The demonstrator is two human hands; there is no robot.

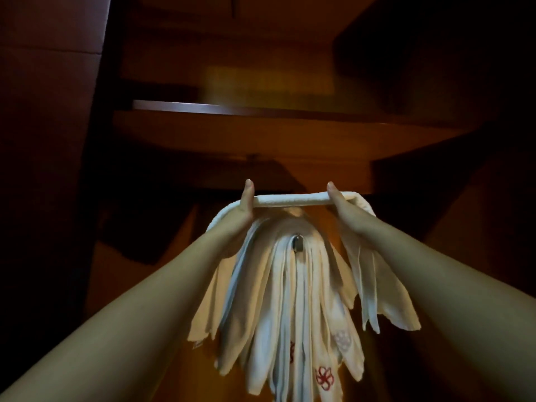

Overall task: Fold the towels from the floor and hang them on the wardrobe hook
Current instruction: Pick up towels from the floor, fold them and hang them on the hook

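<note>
White terry cloth, a folded towel [293, 199], is stretched between your left hand [243, 211] and right hand [343, 208], thumbs up and fingers curled round its fold, its ends drooping outside both grips. You hold it just above the small metal wardrobe hook [298, 243], which already carries a thick bunch of white towels [285, 314], some with red flower embroidery. This looks like the hanging step: next, lower the fold's middle onto the hook. Your fingers sit behind the cloth, and the dark wooden wardrobe [261, 132] swallows detail.
</note>
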